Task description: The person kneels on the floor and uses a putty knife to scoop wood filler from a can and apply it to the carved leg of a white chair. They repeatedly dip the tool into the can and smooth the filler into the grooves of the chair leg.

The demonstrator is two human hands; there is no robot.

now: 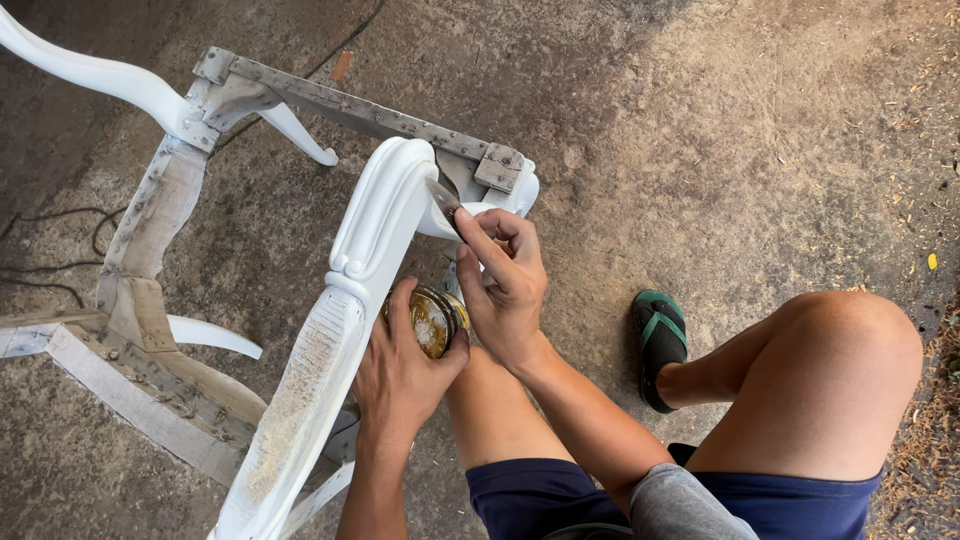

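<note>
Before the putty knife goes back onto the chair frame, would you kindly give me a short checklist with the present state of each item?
1. Left hand grips the small tin: ok.
2. Tin open, filler reachable: ok.
3. Right hand holds the putty knife: ok.
4. Blade at the white chair frame: ok.
5. Filler on the blade: cannot tell.
6. Frame steady on the ground: cannot tell.

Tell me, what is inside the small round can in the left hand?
The can in the left hand shows something shiny, golden-brown. Fingers cover its lower part.
</note>
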